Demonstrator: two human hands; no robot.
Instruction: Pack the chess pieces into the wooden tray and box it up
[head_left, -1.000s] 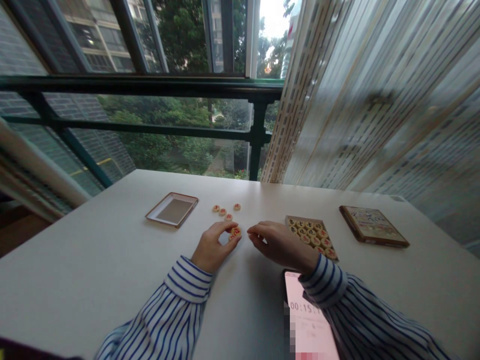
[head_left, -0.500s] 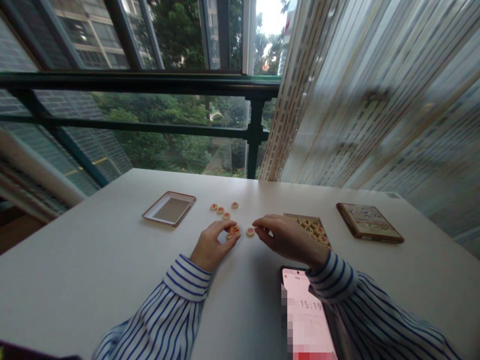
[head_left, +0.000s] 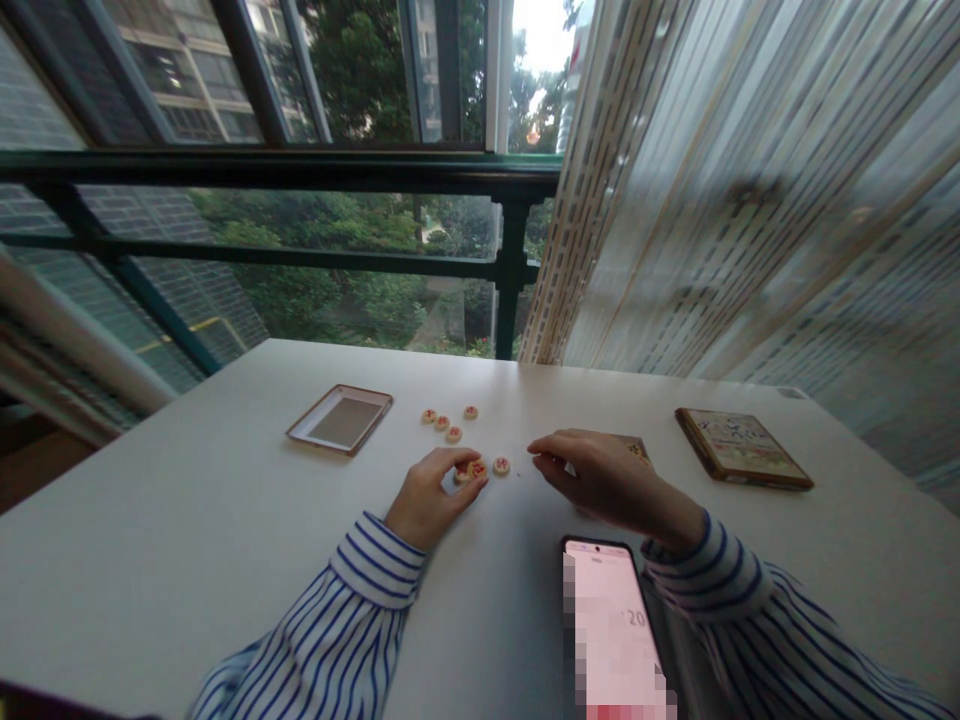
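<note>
My left hand (head_left: 437, 490) pinches a round Chinese chess piece (head_left: 476, 469) with a red character between thumb and fingers. A second piece (head_left: 460, 477) shows partly behind it, under the fingers. Just right of the fingertips lies a loose red-marked piece (head_left: 501, 465), flat on the table. My right hand (head_left: 600, 475) hovers right of that piece, its fingers curled together; whatever lies between them, if anything, is hidden. Beneath and behind this hand is the box of pieces (head_left: 636, 447), mostly covered. Farther back sit several red-marked pieces (head_left: 454, 434) in a loose group.
An empty shallow lid (head_left: 295, 441) rests at the left on the white table (head_left: 187, 520). A closed decorated box (head_left: 742, 445) lies at the right. Below my right hand is a phone (head_left: 611, 620) with its screen lit. A railing (head_left: 337, 170) and curtain (head_left: 675, 200) stand beyond the table.
My right hand has moved right, away from the loose piece, and covers more of the box. My left hand has shifted slightly right with its piece.
</note>
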